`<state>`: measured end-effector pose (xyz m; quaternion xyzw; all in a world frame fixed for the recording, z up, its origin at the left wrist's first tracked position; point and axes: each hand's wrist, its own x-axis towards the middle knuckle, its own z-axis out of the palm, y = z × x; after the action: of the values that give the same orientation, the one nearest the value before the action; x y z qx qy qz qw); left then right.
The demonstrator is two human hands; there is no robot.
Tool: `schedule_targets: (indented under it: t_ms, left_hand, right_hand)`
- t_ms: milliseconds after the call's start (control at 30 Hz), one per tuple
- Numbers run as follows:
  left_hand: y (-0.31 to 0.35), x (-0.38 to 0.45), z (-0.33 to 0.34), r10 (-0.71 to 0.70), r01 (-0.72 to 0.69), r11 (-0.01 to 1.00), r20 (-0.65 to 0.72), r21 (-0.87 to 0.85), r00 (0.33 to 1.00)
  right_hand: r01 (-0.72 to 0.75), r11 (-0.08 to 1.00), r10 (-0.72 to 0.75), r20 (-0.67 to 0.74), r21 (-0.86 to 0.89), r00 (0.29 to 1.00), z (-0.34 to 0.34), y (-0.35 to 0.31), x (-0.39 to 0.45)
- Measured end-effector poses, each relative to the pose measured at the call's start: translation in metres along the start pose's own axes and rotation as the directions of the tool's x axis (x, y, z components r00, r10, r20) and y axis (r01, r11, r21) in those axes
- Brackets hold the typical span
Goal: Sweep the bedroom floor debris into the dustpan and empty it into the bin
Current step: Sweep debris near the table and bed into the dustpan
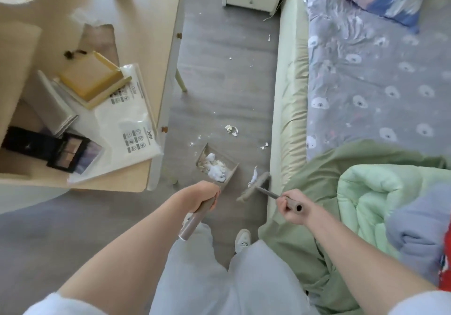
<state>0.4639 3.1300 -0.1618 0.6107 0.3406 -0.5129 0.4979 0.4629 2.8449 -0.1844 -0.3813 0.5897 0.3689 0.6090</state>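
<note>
The left hand (203, 196) is gripping the dustpan (217, 164) handle, fingers wrapped tight. The right hand (291, 207) is clenching the broom (256, 185) handle. Debris (214, 165) is lying in the pan beyond the left fingers; scraps (231, 130) are lying farther out on the floor (219, 82).

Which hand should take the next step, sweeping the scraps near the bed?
Right. The right hand grips the grey-brown broom beside white paper scraps; the left hand steadies the part-filled grey dustpan.
</note>
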Motion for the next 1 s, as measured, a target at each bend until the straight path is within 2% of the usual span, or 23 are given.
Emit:
schedule_targets:
  t_ms: [100,200,367,567,733,867,1000]
  left_hand:
    - [0.027,0.008,-0.017,-0.006,0.006,0.998,0.0,0.07,1.0]
    - [0.048,0.016,-0.032,-0.013,0.013,1.0,-0.01,0.015,1.0]
    - [0.074,0.027,-0.05,-0.034,0.032,0.997,-0.032,-0.074,0.999]
    - [0.1,0.042,-0.052,-0.077,0.065,0.98,-0.062,-0.188,0.995]
    - [0.137,0.033,-0.038,-0.112,0.057,0.923,-0.125,-0.381,0.986]
    - [0.164,0.029,-0.037,-0.127,0.019,0.894,-0.214,-0.447,0.969]
    - [0.186,0.028,-0.042,-0.125,-0.039,0.871,-0.298,-0.49,0.946]
  right_hand:
    - [0.006,0.999,-0.008,-0.038,-0.048,0.999,0.023,-0.018,0.02]
    - [0.028,0.999,-0.03,-0.049,-0.032,0.998,0.044,-0.053,0.043]
    - [0.064,0.991,-0.068,-0.032,-0.117,0.997,0.072,-0.136,0.072]
    - [0.079,0.953,-0.085,-0.009,-0.291,0.996,0.099,-0.226,0.082]
    - [0.079,0.879,-0.082,0.015,-0.471,0.997,0.098,-0.27,0.057]
    - [0.08,0.742,-0.096,0.014,-0.666,0.995,0.082,-0.283,0.041]
    - [0.097,0.693,-0.04,0.097,-0.714,0.994,0.072,-0.298,0.03]
